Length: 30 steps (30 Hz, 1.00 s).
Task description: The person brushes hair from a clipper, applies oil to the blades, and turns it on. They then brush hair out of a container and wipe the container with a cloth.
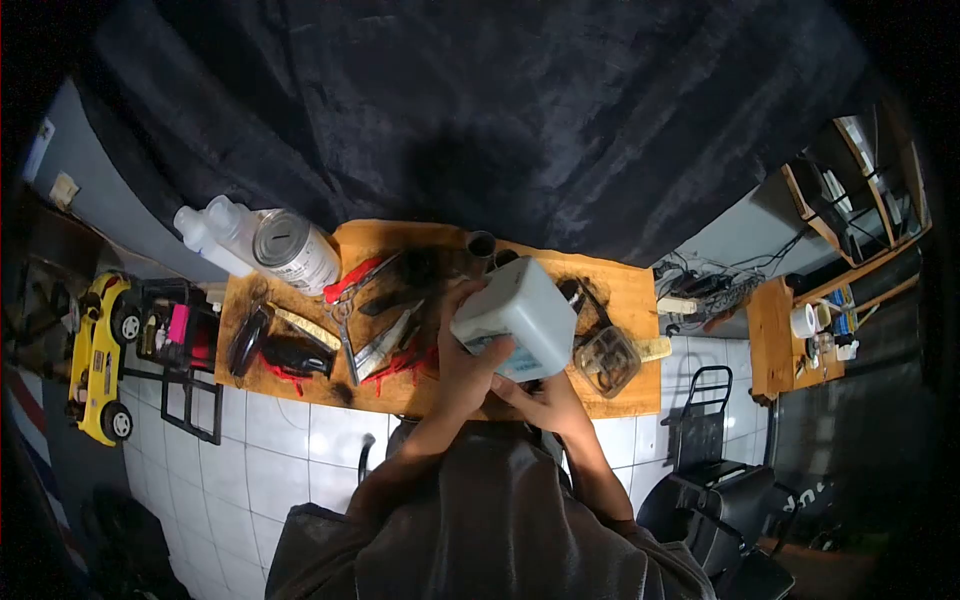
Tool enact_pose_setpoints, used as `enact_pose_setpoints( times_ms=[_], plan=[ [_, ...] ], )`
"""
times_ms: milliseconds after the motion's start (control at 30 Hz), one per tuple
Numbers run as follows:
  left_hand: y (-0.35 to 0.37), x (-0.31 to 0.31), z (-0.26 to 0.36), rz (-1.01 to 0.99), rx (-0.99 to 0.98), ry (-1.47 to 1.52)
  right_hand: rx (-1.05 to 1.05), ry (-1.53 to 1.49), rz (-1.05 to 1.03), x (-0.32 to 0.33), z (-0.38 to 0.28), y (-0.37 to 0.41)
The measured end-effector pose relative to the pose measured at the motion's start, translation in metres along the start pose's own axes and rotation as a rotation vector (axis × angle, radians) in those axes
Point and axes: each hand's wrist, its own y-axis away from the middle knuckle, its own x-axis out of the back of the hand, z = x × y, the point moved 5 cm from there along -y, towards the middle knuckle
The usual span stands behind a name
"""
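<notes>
Above the wooden table, a boxy pale-grey plastic container (522, 318) with rounded corners is held tilted between both hands. My left hand (466, 362) wraps round its left side, the thumb lying across the lower face. My right hand (543, 403) supports it from below at the near end, fingers closed against it. Some print shows on the face toward me, too small to read. Its near end is partly hidden by my hands. Close to my left hand lie scissors (341, 318) and several red-handled tools. A clear plastic box (607, 362) is nearest to my right hand.
On the wooden table (640, 300) stand a large tin with a slotted lid (284, 243) and translucent bottles (215, 240). Black hair clippers (297, 355) lie at the left. A dark curtain (460, 110) hangs behind. A black chair (715, 480) stands right, a yellow toy car (103, 358) left.
</notes>
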Motion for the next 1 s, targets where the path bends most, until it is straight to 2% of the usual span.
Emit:
enact_pose_setpoints(
  times_ms=[33, 67, 167, 267, 367, 400, 500, 600, 700, 733, 833, 867, 933, 967, 1000],
  plan=[
    [0.001, -0.002, 0.003, 0.006, -0.04, -0.033, -0.055, -0.047, -0.023, 0.0, 0.001, 0.002],
    [-0.002, -0.003, 0.005, -0.055, -0.134, -0.082, 0.015, -0.102, -0.115, 0.004, -0.007, 0.002],
    [-0.007, 0.011, -0.005, -0.093, -0.164, -0.198, -0.162, -0.47, -0.243, 0.029, 0.014, 0.011],
    [-0.013, 0.018, -0.01, -0.248, -0.225, -0.175, -0.152, -0.429, -0.085, 0.03, 0.013, 0.009],
    [-0.011, 0.008, -0.001, -0.078, -0.133, -0.111, -0.104, -0.165, 0.05, 0.028, 0.011, 0.007],
    [-0.013, 0.007, 0.004, -0.163, -0.15, -0.1, -0.078, -0.042, 0.087, 0.028, 0.01, 0.005],
    [-0.003, -0.002, 0.019, -0.166, 0.006, -0.275, 0.031, 0.02, 0.136, 0.024, -0.005, -0.001],
    [0.002, 0.006, 0.003, -0.045, 0.15, 0.066, 0.221, 0.264, 0.01, 0.012, -0.012, -0.007],
    [0.004, 0.0, 0.009, -0.041, -0.054, -0.209, -0.081, -0.007, -0.09, -0.003, 0.0, 0.006],
    [0.002, -0.001, 0.008, -0.085, -0.001, -0.117, 0.046, -0.021, -0.134, -0.004, 0.0, 0.003],
    [-0.009, 0.016, 0.003, -0.153, -0.075, -0.111, -0.165, -0.602, -0.193, 0.007, 0.005, 0.009],
    [-0.012, 0.022, 0.004, -0.16, -0.086, -0.148, -0.062, -0.621, -0.291, 0.011, 0.004, 0.005],
    [-0.011, 0.024, 0.009, -0.142, -0.136, -0.128, -0.127, -0.637, -0.364, 0.01, 0.009, 0.007],
    [-0.011, 0.034, 0.011, -0.145, -0.157, -0.248, -0.163, -0.646, -0.401, 0.01, 0.011, 0.009],
    [-0.011, 0.043, 0.013, -0.145, -0.178, -0.369, -0.201, -0.805, -0.39, 0.01, 0.018, 0.014]
  ],
)
